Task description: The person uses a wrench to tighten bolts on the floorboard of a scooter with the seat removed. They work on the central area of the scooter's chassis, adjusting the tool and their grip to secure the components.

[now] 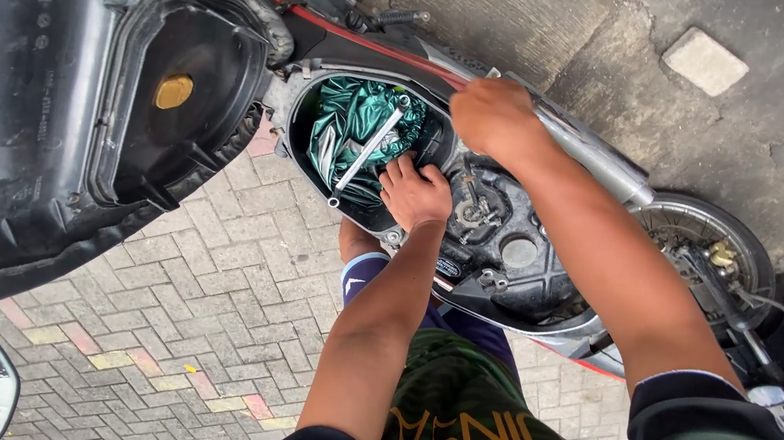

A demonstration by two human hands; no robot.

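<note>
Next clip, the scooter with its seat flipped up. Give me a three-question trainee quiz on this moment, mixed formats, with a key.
1. True or false: the left hand is inside the under-seat storage compartment.
2. What lies on the green cloth? A) metal wrench B) hammer C) helmet
3. Fill in: the right hand rests on the compartment's far ____.

Key: 1 true. 2 A, the metal wrench lies slanted across the cloth. 3 rim, beside the silver grab rail.
</note>
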